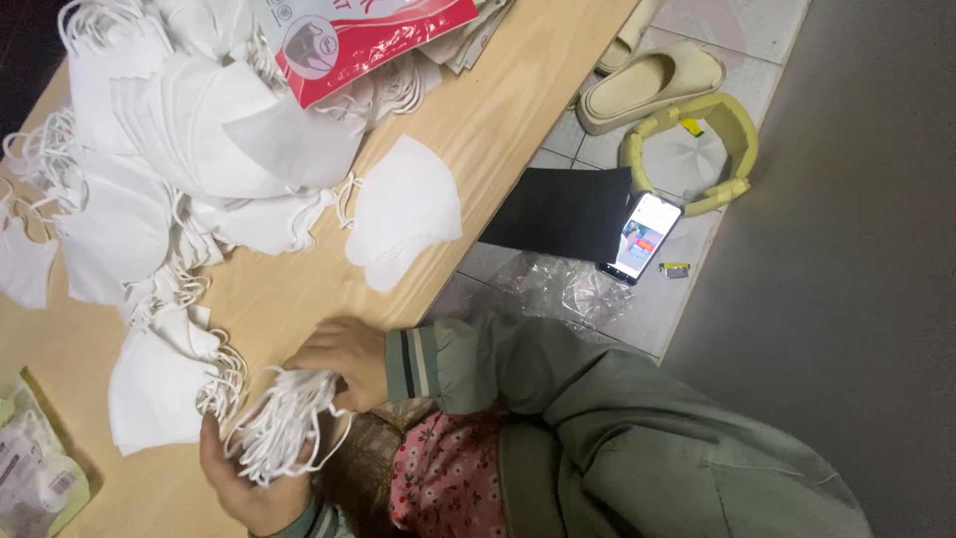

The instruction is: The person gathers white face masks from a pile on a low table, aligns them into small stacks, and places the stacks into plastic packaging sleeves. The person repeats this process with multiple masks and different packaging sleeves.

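I have both hands closed on 1 bundle of folded white face masks with tangled white elastic ear loops [284, 423]. The right hand [344, 361] pinches it from above, the left hand [249, 483] cups it from below, and the bundle sits at the near edge of the pale wooden counter [518, 90], close to the body.

The loops are my main worry. They hang in loose coils between the fingers, and some look near the loops of the single folded white mask [159, 394] lying just left of the hands; I cannot tell whether they touch. If they have snagged, lifting the bundle could drag that mask along. The big loose heap of white masks [179, 130] beyond the hands is piled unevenly, so a sleeve brushing it could start a slide.

To the right of the hands the counter edge runs diagonally, with a lone white mask [403, 214] near it. A careless sweep could push it onto the tiled floor [747, 25], where a lit smartphone [644, 237], a black flat sheet [563, 211] and crumpled clear plastic film [558, 284] lie.

Bare wood is scarce: a narrow strip between heap and hands, and a wider patch beyond the right hand. A red and white printed packet [368, 40] tops the far heap.
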